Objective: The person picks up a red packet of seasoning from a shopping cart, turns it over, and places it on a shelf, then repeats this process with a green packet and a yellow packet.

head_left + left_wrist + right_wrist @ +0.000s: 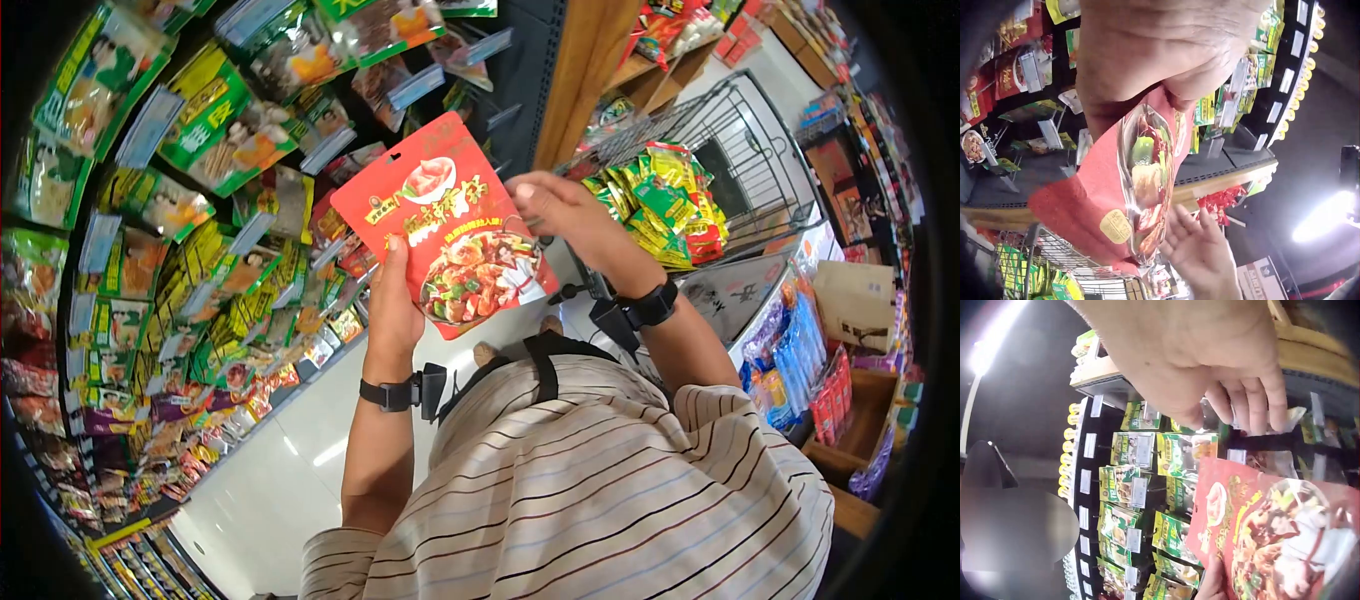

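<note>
A red food packet [425, 240] with a picture of a cooked dish stands tilted in front of the body, its printed front facing up. My left hand [397, 305] grips its lower left edge, thumb on the front and the other fingers hidden behind. At the packet's right edge, my right hand [565, 215] has loosely bent fingers and holds nothing. The right wrist view shows these fingers [1257, 403] hanging apart from the packet [1272, 531]. Seen from the left wrist, the right palm [1200, 253] faces the packet [1094, 200] with fingers spread.
Hanging snack packets [215, 125] with price tags fill the shelf rack on the left. A wire shopping cart [765, 150] at the right carries a heap of green and yellow packets [665, 200]. Beyond it are a cardboard box [855, 300] and a wooden bin [860, 410].
</note>
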`<action>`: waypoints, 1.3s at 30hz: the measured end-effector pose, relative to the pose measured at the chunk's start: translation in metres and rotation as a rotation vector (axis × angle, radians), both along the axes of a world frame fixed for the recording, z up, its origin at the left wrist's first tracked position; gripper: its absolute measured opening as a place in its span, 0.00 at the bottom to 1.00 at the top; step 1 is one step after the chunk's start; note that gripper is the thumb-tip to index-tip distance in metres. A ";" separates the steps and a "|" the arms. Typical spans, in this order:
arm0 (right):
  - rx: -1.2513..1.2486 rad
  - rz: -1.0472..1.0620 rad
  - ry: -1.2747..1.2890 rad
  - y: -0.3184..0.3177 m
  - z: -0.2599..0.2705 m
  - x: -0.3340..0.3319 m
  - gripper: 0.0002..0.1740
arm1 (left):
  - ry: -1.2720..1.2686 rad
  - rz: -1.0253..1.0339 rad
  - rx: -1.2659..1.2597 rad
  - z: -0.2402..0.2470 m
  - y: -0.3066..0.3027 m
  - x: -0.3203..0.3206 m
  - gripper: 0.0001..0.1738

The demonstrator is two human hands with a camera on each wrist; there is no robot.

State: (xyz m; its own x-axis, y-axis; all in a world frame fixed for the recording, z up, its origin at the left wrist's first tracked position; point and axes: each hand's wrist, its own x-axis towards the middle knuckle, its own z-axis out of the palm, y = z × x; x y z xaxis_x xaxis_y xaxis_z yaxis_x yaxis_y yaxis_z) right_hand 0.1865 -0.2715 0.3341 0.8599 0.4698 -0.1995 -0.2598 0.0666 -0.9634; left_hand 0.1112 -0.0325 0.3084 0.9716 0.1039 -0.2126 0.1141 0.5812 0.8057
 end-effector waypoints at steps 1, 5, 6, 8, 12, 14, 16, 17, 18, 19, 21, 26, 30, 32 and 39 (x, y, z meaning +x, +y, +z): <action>-0.034 0.026 0.060 0.012 -0.001 -0.004 0.23 | 0.003 0.000 -0.014 0.001 0.004 -0.003 0.27; 0.100 0.022 0.204 0.051 0.001 -0.021 0.25 | -0.013 -0.008 -0.048 0.003 0.018 -0.014 0.28; 0.132 0.038 0.225 0.055 0.000 -0.022 0.25 | -0.011 -0.013 -0.044 0.000 0.023 -0.015 0.29; 0.194 0.063 0.268 0.060 0.000 -0.025 0.24 | -0.005 -0.011 -0.056 -0.002 0.028 -0.019 0.31; 0.164 0.022 0.266 0.071 0.002 -0.030 0.24 | -0.008 -0.008 -0.091 0.000 0.037 -0.024 0.33; 0.171 -0.028 0.275 0.076 0.010 -0.034 0.23 | -0.042 -0.011 -0.101 0.001 0.039 -0.025 0.33; 0.184 -0.062 0.277 0.079 0.009 -0.035 0.23 | -0.047 -0.046 -0.095 0.000 0.042 -0.027 0.32; 0.191 -0.070 0.275 0.079 0.004 -0.033 0.23 | -0.049 -0.064 -0.092 -0.001 0.043 -0.029 0.32; 0.199 -0.079 0.273 0.079 0.000 -0.032 0.23 | -0.047 -0.064 -0.082 -0.003 0.043 -0.030 0.31; 0.218 -0.081 0.287 0.078 -0.002 -0.032 0.24 | -0.046 -0.063 -0.071 -0.006 0.043 -0.032 0.30; 0.255 -0.084 0.317 0.077 -0.006 -0.031 0.24 | -0.037 -0.054 -0.052 -0.012 0.044 -0.033 0.29; 0.233 -0.127 0.366 0.080 0.000 -0.038 0.26 | 0.008 -0.014 -0.038 -0.013 0.043 -0.035 0.26; 0.150 -0.073 0.275 0.079 0.008 -0.043 0.29 | 0.016 0.014 -0.052 -0.022 0.046 -0.035 0.25; 0.219 -0.071 0.282 0.078 0.008 -0.044 0.26 | 0.032 0.011 -0.073 -0.027 0.049 -0.034 0.25; 0.159 -0.123 0.177 0.082 0.010 -0.053 0.26 | 0.008 -0.039 -0.108 -0.026 0.052 -0.039 0.25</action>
